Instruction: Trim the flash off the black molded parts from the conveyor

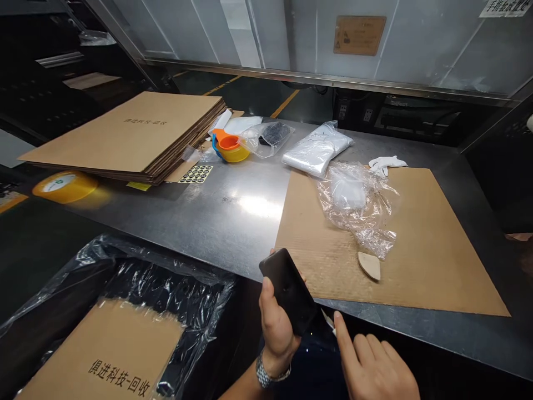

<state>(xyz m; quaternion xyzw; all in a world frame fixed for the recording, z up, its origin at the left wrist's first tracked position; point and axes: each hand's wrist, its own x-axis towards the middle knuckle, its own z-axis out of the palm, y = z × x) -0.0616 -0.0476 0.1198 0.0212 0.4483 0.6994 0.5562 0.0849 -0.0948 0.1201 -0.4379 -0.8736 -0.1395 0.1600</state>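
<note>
Steel workbench: flat brown cardboard sheet beneath crumpled clear plastic bag. Left hand grips slim black rectangular phone at bench front edge; right hand empty, forefinger extended beside phone.

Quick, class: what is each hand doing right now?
Left hand: closed around a black phone.
Right hand: holds nothing, forefinger out beside the phone.

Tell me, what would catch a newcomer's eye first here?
Probably the black phone held in the left hand at the near table edge, with the right hand pointing beside it. Next, the crumpled clear plastic bag on the cardboard sheet, and the cardboard stack far left.
</note>
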